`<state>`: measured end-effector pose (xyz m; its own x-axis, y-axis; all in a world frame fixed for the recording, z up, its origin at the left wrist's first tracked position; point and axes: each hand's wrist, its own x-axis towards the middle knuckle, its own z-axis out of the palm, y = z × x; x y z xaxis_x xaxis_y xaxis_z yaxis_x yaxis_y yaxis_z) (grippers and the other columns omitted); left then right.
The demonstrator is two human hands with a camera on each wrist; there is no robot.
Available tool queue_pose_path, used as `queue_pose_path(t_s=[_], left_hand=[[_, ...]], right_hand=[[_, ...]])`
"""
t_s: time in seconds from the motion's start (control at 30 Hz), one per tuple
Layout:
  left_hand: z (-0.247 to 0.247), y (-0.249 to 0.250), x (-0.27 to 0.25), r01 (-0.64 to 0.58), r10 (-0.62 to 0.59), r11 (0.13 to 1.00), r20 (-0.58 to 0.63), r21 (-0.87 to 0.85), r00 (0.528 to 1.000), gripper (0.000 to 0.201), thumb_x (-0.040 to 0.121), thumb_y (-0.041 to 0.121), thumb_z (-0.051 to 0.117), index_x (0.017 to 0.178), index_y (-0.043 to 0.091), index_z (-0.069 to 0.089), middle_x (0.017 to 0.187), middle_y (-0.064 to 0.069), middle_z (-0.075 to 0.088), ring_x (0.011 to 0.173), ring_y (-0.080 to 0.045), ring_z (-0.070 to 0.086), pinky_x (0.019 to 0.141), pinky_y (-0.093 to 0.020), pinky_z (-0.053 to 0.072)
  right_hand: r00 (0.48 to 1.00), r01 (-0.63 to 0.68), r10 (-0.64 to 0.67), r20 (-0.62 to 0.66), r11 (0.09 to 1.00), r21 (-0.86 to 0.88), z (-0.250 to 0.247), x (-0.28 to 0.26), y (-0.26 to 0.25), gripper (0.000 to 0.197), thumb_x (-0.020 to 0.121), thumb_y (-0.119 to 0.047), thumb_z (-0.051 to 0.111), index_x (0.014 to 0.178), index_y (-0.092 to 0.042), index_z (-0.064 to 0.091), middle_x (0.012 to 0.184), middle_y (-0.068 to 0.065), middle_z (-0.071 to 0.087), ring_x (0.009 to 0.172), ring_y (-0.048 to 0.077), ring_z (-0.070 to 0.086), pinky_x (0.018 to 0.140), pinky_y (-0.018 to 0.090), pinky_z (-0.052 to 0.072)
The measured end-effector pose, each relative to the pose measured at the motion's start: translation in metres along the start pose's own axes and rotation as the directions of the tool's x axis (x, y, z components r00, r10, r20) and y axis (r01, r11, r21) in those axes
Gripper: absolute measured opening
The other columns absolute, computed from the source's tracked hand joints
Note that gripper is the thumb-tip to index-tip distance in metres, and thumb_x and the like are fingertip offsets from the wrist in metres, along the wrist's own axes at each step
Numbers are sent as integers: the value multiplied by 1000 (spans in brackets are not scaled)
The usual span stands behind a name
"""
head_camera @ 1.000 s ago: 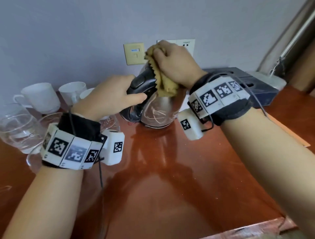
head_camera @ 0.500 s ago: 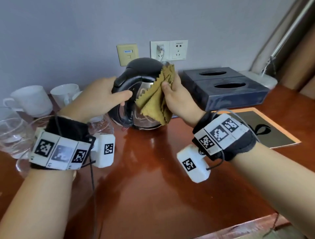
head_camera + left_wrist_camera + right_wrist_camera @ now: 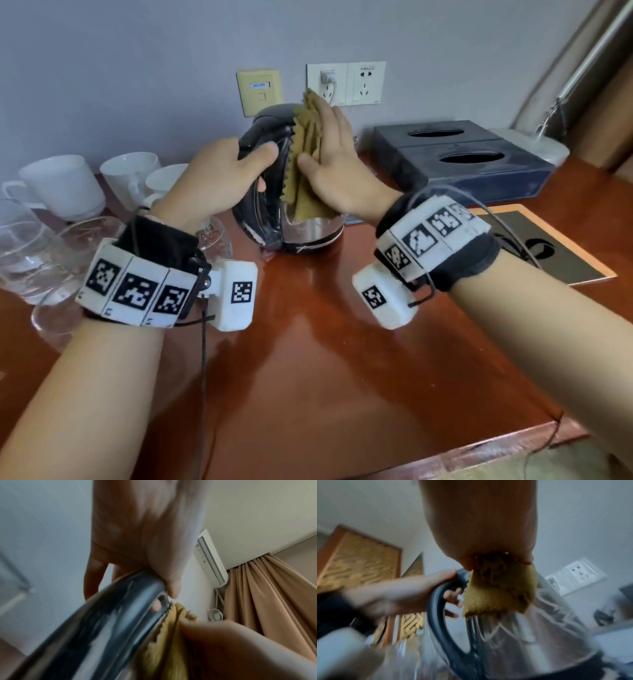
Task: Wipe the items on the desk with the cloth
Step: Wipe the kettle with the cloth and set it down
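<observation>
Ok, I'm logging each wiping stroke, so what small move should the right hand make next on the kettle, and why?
Probably slide the cloth down the kettle. The right hand presses it flat high on the body beside the handle, which the left hand grips, while the shiny lower wall shows uncovered below the cloth.

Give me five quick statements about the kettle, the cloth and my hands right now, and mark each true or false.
1. The left hand grips the kettle by its handle. True.
2. The right hand presses the cloth against the kettle. True.
3. The cloth is blue. False: it is mustard yellow.
4. The kettle lies on its side. False: it stands on the desk.
5. White cups stand left of the kettle. True.
</observation>
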<state>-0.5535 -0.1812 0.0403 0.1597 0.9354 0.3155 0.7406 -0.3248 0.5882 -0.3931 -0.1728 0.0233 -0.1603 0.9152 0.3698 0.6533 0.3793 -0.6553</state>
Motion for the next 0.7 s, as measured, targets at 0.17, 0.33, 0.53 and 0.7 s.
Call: queue_pose_path(t_s=[0.17,0.33,0.53,0.7], left_hand=[[3,4,1,-10,10,1000,21,14,1000,51,103,42,29,67,17,56,67,10,58,63,-9,52,56,-15,34],[5,4,1,7,-7,999,13,-42,1000,48,103,38,33,66,18,56,67,10,60,62,-6,52,48,-5,32],[4,3,-1,96,-79,966,81,-240,994,39,102,39,37,73,24,58,74,8,63,71,-7,57,73,-22,42],[2,3,-4,118,-95,958,97,-260,991,34,101,39,41,74,25,58,77,9,64,75,-10,58,80,-29,42]], right_hand=[[971,129,-71,229,960,-250,13,-34,9,75,96,-9,41,148,-12,-12,152,17,-28,137,40,-28,110,40,-17],[968,252,-236,88,928,-274,2,4,10,70,93,-16,44,151,-12,5,157,17,-7,143,39,-12,117,47,-7],[966,206,-223,-132,970,-128,4,3,11,65,91,-17,55,148,-15,24,153,17,24,144,30,14,115,32,8],[955,130,-162,-250,981,-141,-16,8,6,50,87,-16,59,136,-17,47,131,5,56,117,14,49,93,16,28]])
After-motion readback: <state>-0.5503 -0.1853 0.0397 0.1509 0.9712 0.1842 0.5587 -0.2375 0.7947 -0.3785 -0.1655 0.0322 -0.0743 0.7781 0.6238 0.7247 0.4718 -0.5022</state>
